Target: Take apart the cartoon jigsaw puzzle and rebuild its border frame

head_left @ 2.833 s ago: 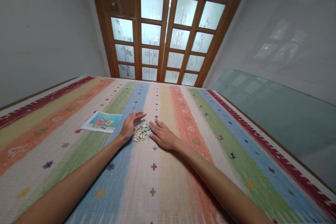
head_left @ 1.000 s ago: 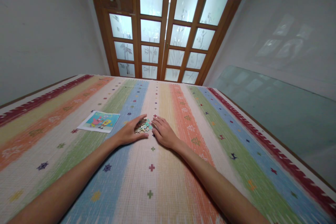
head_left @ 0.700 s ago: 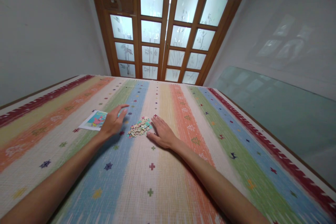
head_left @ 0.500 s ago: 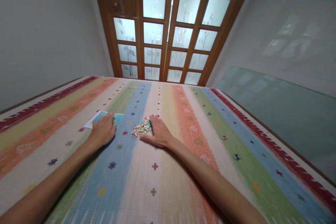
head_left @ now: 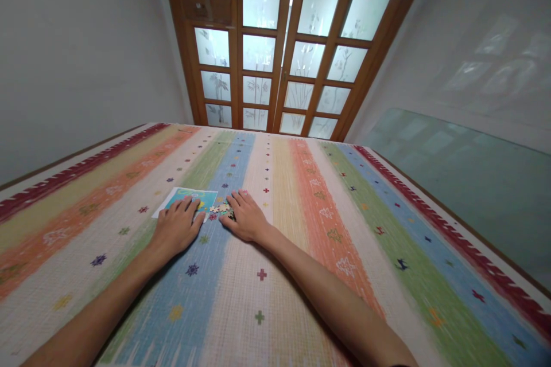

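A light blue printed picture card [head_left: 178, 198] with a white border lies flat on the striped cloth. My left hand [head_left: 178, 226] rests palm down on its near right part, fingers stretched out. Close to the card's right edge is a pile of small jigsaw puzzle pieces [head_left: 220, 208], mostly pale backs showing. My right hand [head_left: 246, 216] lies low over the right side of the pile, thumb apart from the fingers, gripping nothing that I can see. Part of the pile is hidden under that palm and fingers.
A striped, patterned cloth [head_left: 297, 309] covers the table. Beyond its far edge stand wooden doors with frosted panes [head_left: 260, 57]. Along the right side is a pale green glass panel [head_left: 443, 155] against the wall.
My right hand has swept the puzzle pieces left toward the card, and the pile now shows smaller beside it. My left hand stays on the card. The camera view has shifted slightly.
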